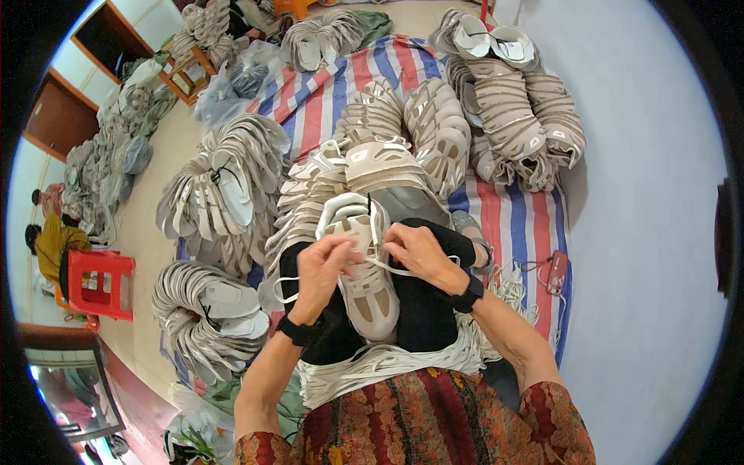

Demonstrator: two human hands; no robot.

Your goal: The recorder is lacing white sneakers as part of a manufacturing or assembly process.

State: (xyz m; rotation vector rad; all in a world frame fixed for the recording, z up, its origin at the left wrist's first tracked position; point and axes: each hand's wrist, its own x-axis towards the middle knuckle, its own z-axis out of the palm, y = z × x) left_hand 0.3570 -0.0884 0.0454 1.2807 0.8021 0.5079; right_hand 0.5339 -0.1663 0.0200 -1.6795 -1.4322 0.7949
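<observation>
A beige and white sneaker upper (pixel 372 314) lies across my black-clad lap, its toe toward me. White lace crosses its front. My right hand (pixel 421 252) pinches the shoelace (pixel 397 271) at the upper's right side, and the lace trails back under that hand. On the other side, my left hand (pixel 325 273) hovers over the edge of the upper with fingers curled in. Its fingertips are slightly blurred, and what they hold is hidden. A lace loop hangs left of it. Just beyond the sneaker is a stack of similar uppers (pixel 387 159).
A bundle of white laces (pixel 395 360) lies over my lap. Strung rings of uppers (pixel 225 298) stand at left; more piles (pixel 508 108) stand far right on the striped sheet (pixel 496 217). A red phone-like object (pixel 553 273) lies right. A red stool (pixel 99 283) and another person are far left.
</observation>
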